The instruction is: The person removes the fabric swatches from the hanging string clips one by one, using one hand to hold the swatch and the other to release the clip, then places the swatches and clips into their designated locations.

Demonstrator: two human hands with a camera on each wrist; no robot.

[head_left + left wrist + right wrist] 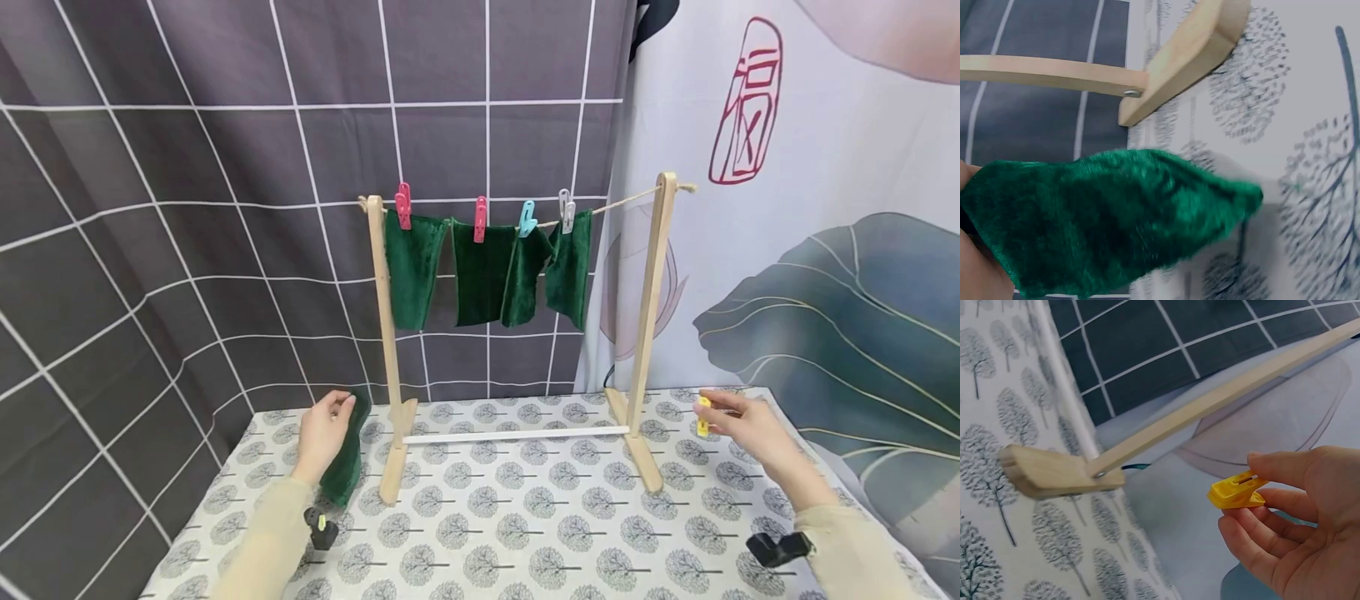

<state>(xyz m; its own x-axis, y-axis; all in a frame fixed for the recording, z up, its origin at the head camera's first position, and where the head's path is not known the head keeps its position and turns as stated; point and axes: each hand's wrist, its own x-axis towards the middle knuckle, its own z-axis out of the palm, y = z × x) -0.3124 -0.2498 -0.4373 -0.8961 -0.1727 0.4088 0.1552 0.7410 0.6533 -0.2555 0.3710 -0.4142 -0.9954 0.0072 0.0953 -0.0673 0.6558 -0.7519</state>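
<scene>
Before the yellow clip (702, 417) pinched by the right hand (746, 423) is applied, cloth (347, 462) pinched by the left hand (325, 429) should be draped squarely.

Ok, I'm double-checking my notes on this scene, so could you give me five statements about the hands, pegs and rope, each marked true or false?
1. The left hand holds a green cloth. True.
2. The right hand is empty. False: the right hand pinches a yellow peg.
3. A blue peg is clipped at the rope. True.
4. The rope lies on the table. False: the rope is strung between two wooden posts.
5. In the head view, two pink pegs are left of the blue peg. True.
</scene>
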